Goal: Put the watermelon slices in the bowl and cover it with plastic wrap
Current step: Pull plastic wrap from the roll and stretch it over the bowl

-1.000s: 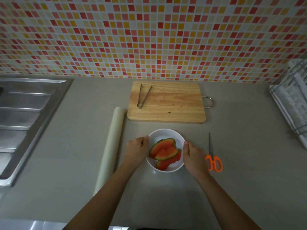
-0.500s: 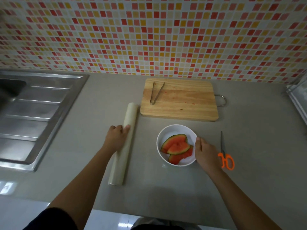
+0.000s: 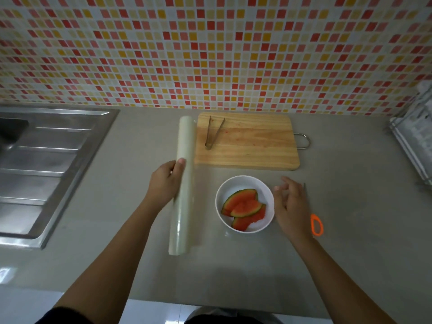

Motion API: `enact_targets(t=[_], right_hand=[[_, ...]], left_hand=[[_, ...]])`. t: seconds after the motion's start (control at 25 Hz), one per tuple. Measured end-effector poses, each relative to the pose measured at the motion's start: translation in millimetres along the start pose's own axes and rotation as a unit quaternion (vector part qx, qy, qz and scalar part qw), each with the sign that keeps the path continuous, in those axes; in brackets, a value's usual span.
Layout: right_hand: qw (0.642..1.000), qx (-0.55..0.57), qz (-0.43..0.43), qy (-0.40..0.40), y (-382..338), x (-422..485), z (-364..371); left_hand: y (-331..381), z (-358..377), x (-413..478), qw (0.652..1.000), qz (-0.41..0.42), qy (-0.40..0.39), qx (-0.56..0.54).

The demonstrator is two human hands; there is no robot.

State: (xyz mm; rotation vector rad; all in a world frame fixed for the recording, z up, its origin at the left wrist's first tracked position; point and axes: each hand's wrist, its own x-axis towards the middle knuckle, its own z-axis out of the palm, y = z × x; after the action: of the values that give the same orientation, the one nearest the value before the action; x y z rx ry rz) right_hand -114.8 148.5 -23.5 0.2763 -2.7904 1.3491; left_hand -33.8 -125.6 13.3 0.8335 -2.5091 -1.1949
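Sitting in the round white bowl (image 3: 236, 185) on the smooth grey counter (image 3: 350, 206): three red slices (image 3: 243, 206) with thin green rinds, overlapping. The roll (image 3: 184, 141) of wrap is a long, pale, glossy tube just left of the bowl. Left hand (image 3: 164, 183) is curled round its middle, thumb on top. Right hand (image 3: 291, 206) hovers loose-fingered right beside the bowl's rim, holding nothing.

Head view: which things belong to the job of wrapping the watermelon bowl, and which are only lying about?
Job: red watermelon slices; round white bowl holding them; long translucent roll of plastic wrap, gripped by the left hand; orange-handled scissors, perhaps for cutting wrap.
Lying about: wooden cutting board; metal tongs on it; steel sink; wire rack.
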Motion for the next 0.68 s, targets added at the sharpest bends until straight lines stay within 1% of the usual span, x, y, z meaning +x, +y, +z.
enact_targets(t=[0.04,0.12,0.24,0.36,0.4,0.52,0.68], right_hand=[[0.999,0.011,-0.031,0.014,-8,2,-2],[0.998,0.051,-0.048,0.0,-25,6,-7],[0.987,0.15,0.013,-0.056,-50,19,-18],[0.948,0.307,0.064,-0.056,-78,41,-30],[0.939,0.333,0.071,-0.051,-85,48,-33],[0.934,0.346,0.073,-0.051,-95,64,-36],[0.944,0.323,0.066,-0.024,-89,67,-32]], left_hand=[[18,2,0,0.999,0.023,0.001,-0.023],[49,9,-2,0.997,0.059,-0.013,-0.055],[80,26,-16,0.989,0.102,-0.057,-0.086],[99,45,-28,0.982,0.131,-0.072,-0.115],[102,51,-31,0.981,0.14,-0.071,-0.115],[104,66,-35,0.983,0.145,-0.065,-0.095],[103,76,-35,0.987,0.134,-0.046,-0.076]])
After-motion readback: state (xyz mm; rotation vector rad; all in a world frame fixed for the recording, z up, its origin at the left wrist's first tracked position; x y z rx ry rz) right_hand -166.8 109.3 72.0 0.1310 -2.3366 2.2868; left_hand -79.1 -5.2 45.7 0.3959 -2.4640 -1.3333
